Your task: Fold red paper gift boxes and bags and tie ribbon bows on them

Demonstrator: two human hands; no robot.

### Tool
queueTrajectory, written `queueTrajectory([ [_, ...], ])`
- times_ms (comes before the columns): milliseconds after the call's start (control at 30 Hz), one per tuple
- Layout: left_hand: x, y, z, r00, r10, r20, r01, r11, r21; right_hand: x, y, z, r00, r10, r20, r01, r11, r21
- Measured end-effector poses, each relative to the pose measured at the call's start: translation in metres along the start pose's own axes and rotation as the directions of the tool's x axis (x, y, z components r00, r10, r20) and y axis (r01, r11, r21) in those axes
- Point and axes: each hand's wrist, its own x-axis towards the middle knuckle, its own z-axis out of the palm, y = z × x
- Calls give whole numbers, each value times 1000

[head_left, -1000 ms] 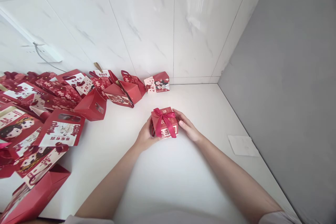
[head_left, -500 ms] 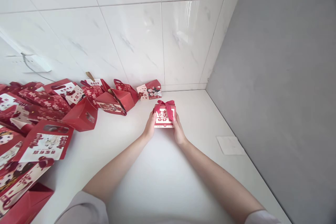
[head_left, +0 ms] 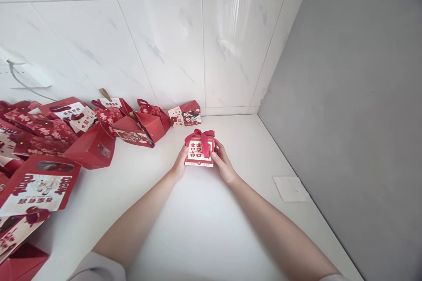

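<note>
From where I stand: gift box (head_left: 197, 153) is mid-surface (head_left: 184, 228), held between left hand (head_left: 179, 163) and right hand (head_left: 225, 165); can't tell if its base touches down. Right thumb presses the front near the edge, right fingers curl round the side. Left thumb on the opposite edge, left fingers mostly hidden behind, so can't tell their spread. Done, as far as visible: box shut, ribbon bow (head_left: 204, 134) tied over the top, printed face toward the person. Left to do: nothing obvious on this side; back hidden, so can't call it complete. Red cartons (head_left: 90, 145) sit off left, no hand on them.
</note>
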Motion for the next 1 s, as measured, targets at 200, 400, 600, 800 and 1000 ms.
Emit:
queueTrajectory([
  [200,1,2,-7,999,-48,13,49,998,-37,2,0,-5,999,50,9,-50,999,-3],
  [400,5,-2,-7,998,-66,-2,66,998,-24,3,0,-6,999,50,-4,-50,999,8],
  [600,4,-1,-2,998,-59,4,59,998,8,2,3,-8,997,70,-23,-70,997,18],
  [800,1,-3,2,999,-28,-38,28,1000,-10,0,4,-9,997,76,-13,-75,996,58],
  [1000,3,-9,4,998,-2,-62,2,1000,1,1,-4,-16,979,204,-2,-198,952,233],
])
